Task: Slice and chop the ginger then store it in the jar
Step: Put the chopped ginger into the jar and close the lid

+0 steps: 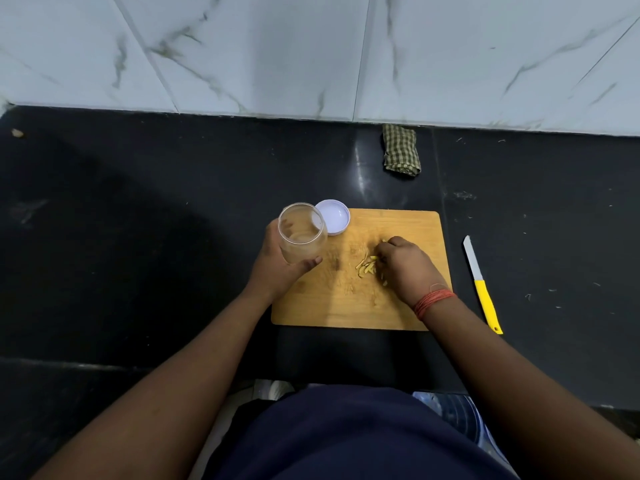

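A wooden cutting board (398,306) lies on the black counter. Thin yellow ginger strips (366,266) sit in a small pile near its middle. My right hand (405,265) is on the board with its fingers curled over the right side of the pile, pinching at the strips. My left hand (277,261) grips an open clear glass jar (302,232) at the board's left edge, tilted with its mouth toward the camera. The jar looks empty. Its white lid (334,216) lies upside down at the board's far left corner.
A knife (483,284) with a yellow handle lies on the counter right of the board, blade pointing away. A folded green checked cloth (401,150) sits by the marble-tiled wall (311,53). A small scrap (16,133) lies at the counter's far left.
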